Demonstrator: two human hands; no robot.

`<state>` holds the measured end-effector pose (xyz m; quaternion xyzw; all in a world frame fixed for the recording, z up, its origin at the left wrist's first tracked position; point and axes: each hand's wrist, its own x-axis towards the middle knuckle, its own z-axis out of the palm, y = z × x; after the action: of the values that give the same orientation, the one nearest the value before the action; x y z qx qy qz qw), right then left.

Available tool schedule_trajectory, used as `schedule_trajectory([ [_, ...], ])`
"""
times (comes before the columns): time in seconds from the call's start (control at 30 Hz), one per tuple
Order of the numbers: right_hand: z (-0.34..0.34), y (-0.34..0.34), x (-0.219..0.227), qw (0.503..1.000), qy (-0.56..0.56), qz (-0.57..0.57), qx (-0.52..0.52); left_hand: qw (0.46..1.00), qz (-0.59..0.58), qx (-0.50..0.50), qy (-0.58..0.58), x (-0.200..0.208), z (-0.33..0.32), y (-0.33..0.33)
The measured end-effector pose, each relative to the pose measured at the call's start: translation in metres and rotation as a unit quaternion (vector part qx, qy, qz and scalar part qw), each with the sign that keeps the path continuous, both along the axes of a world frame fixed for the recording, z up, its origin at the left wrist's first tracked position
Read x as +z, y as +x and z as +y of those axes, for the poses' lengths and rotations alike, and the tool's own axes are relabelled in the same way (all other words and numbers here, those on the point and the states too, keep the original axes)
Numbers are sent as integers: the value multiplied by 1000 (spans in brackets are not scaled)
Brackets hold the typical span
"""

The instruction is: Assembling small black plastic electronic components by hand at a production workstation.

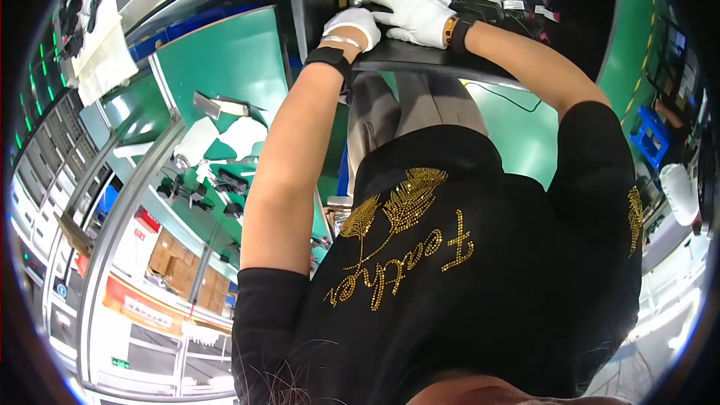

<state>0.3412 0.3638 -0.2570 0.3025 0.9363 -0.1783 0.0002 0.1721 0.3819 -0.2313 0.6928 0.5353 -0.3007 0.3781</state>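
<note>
Both my hands wear white gloves and are close together at the near left corner of a black bin (450,62). My left hand (354,25) is bent down at the bin's left side. Its fingers are hidden, so whether they hold anything does not show. Beside it, my right hand (417,16) has its fingers spread, pointing left across the inside of the near rim. One of its fingertips nearly meets the left hand. Dark cables (487,7) with white tags (514,4) lie tangled in the bin beyond my hands.
To the left is a green-topped workbench (225,67) with a cleaver-like blade (207,105), white cloths (244,136) and black cables (229,181). A metal frame (124,232) stands further left. A blue stool (649,135) is at the far right.
</note>
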Motion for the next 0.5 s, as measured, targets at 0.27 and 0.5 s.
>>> schedule_trajectory([
  [0.27, 9, 20, -11, 992, 4, 107, 59, 990, -43, -81, -103, -15, 2, 6],
  [0.5, 8, 22, 14, 996, -4, 50, 71, 964, -231, -54, 117, 5, -9, -10],
])
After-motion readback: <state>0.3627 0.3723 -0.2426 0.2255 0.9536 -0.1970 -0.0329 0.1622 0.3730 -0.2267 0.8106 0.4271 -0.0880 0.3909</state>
